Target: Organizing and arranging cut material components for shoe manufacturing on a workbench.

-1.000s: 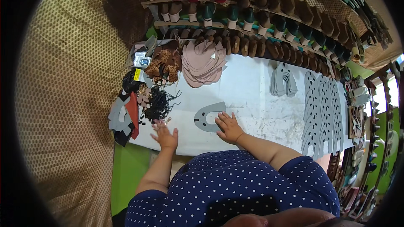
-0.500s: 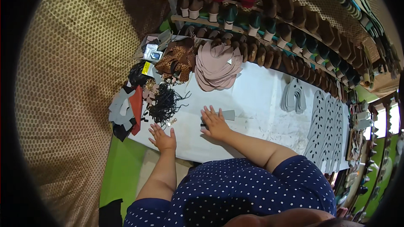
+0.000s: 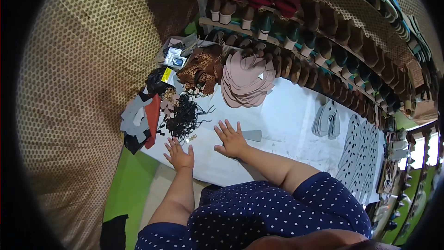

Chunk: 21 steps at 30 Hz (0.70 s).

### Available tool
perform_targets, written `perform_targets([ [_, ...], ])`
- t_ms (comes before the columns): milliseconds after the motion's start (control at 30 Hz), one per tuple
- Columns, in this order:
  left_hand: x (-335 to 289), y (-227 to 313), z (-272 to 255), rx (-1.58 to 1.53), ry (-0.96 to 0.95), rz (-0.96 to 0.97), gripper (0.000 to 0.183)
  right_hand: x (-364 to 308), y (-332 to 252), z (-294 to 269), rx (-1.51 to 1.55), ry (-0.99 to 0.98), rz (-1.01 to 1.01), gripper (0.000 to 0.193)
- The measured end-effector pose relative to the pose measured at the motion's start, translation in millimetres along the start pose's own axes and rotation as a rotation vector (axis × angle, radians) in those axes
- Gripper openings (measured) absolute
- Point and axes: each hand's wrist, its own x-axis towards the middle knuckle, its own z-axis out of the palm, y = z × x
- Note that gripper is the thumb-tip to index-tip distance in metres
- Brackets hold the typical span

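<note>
My left hand [image 3: 179, 155] rests near the front edge of the white-covered table [image 3: 208, 162], fingers spread and nothing in it. Small gold-coloured pieces [image 3: 192, 137] lie just beyond its fingertips. Farther back is a tangle of thin black cords [image 3: 181, 118]. My right hand [image 3: 232, 141] is spread too, palm down over the tabletop, holding nothing. A flat grey strip [image 3: 253, 135] lies just to its right; the hand may cover part of it.
Stacked pink shoe-shaped pieces [image 3: 247, 83] and leopard-print material [image 3: 201, 69] lie at the back. Grey and red sheets [image 3: 151, 115] sit at the left end. Grey cut-outs [image 3: 327, 120] and long dotted grey sheets [image 3: 358, 143] are at right. Shoe racks [image 3: 259, 39] stand behind.
The view has shifted slightly. My right hand has slid left, farther from the grey strip, and a dark bit beside it no longer shows. My left hand has hardly moved.
</note>
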Motion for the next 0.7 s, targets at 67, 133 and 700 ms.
perform_targets([
  [67, 0.5, -0.4, 0.3, -0.004, 0.001, -0.002, 0.089, -0.5, -4.5, -3.1, -0.018, -0.037, 0.049, 0.088],
  [133, 0.4, 0.8, 0.4, -0.003, -0.003, -0.004, 0.088, -0.2, -7.6, -2.2, -0.018, -0.029, 0.018, 0.088],
  [700, -2.0, 0.4, -3.5, 0.000, -0.007, -0.002, 0.087, -36.7, 2.2, -13.7, -0.026, -0.138, -0.195, 0.093],
])
